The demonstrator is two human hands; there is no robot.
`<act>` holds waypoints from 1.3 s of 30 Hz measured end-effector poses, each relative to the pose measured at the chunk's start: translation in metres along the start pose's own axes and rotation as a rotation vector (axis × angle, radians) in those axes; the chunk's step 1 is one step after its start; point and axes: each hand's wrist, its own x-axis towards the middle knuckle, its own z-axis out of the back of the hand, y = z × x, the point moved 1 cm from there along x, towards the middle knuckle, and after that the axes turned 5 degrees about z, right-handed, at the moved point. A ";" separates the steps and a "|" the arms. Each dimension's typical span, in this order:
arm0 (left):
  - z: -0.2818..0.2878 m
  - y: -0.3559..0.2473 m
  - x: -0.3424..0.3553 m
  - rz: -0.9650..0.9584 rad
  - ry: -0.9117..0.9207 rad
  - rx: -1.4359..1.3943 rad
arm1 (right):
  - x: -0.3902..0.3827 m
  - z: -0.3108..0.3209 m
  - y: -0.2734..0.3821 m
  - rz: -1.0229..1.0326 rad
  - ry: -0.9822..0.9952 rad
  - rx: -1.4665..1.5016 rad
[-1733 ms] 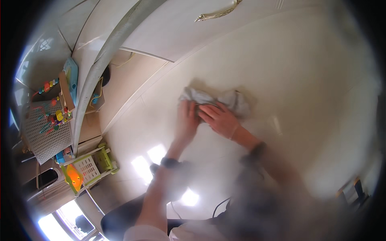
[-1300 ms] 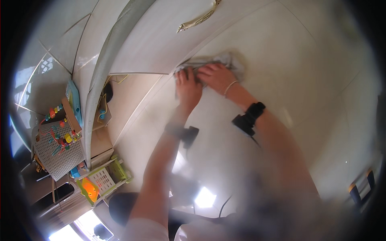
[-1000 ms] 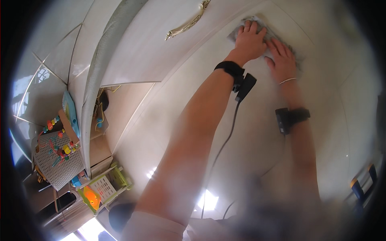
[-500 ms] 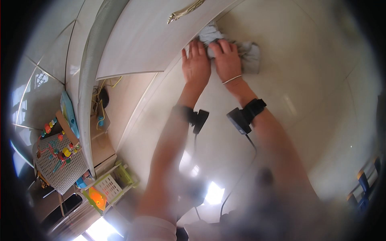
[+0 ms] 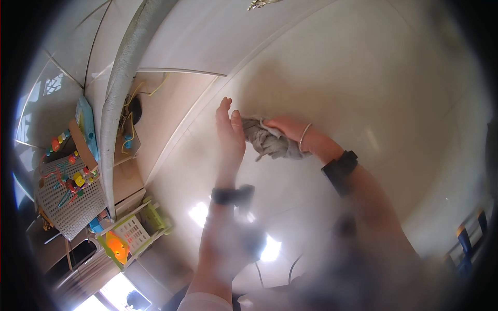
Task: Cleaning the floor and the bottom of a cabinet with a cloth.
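Note:
My right hand (image 5: 295,132) grips a crumpled grey cloth (image 5: 271,142), which is bunched up just above the pale tiled floor (image 5: 363,83) or against it; I cannot tell which. My left hand (image 5: 229,129) stands at the left side of the cloth with its fingers extended and raised; whether its thumb touches the cloth is unclear. A black strapped device (image 5: 337,168) sits on my right wrist, and another (image 5: 233,196) on my left. The lower part of the picture is hazy.
A white cabinet panel (image 5: 192,36) with an ornate handle (image 5: 259,4) lies at the top, beside a pale post (image 5: 122,78). At the left are a bead toy (image 5: 78,179), a perforated board (image 5: 75,212) and a green-white rack (image 5: 137,230). Dark-and-yellow objects (image 5: 464,238) stand at the far right.
Both hands and the cloth have come back down from beside the cabinet's base. My left hand has lifted its fingers, and my right hand has gathered the cloth into a bunch.

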 end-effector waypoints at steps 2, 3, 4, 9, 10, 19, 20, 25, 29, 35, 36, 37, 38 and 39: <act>0.004 0.006 -0.003 0.051 0.062 -0.063 | 0.003 0.003 0.014 -0.023 -0.030 0.059; 0.002 0.010 -0.004 0.097 0.131 -0.134 | 0.002 0.007 0.026 -0.043 -0.071 0.116; 0.001 0.021 -0.003 0.118 0.208 -0.015 | 0.003 0.005 0.040 -0.038 0.031 0.008; 0.010 0.055 0.033 0.195 -0.020 0.026 | 0.094 0.000 0.043 0.250 -0.068 -0.217; 0.029 0.074 0.047 0.097 -0.104 0.123 | 0.117 -0.016 0.049 0.312 -0.122 -0.191; -0.107 -0.034 0.115 0.050 -0.041 -0.319 | 0.146 0.194 0.127 0.829 -0.325 -0.277; -0.141 -0.070 0.111 0.146 0.032 -0.487 | 0.139 0.260 0.140 0.904 -0.310 -0.390; -0.119 -0.075 0.120 0.278 -0.005 -0.663 | 0.079 0.113 0.179 0.418 -0.822 -0.425; -0.042 0.027 0.087 0.196 -0.175 -0.338 | 0.127 0.040 0.102 0.479 -0.419 -0.342; 0.036 0.118 0.026 0.565 -0.259 -0.457 | 0.159 -0.058 0.014 0.607 -0.397 -0.364; 0.043 0.121 0.023 0.573 -0.262 -0.493 | 0.154 -0.066 0.019 0.422 -0.330 -0.209; 0.038 0.117 0.026 0.569 -0.269 -0.498 | 0.153 -0.060 0.023 0.427 -0.324 -0.215; 0.026 0.111 0.032 0.534 -0.266 -0.425 | 0.149 -0.044 0.029 0.475 -0.288 -0.311; 0.045 0.106 0.043 0.485 -0.294 -0.316 | 0.147 -0.052 0.041 0.539 -0.216 -0.376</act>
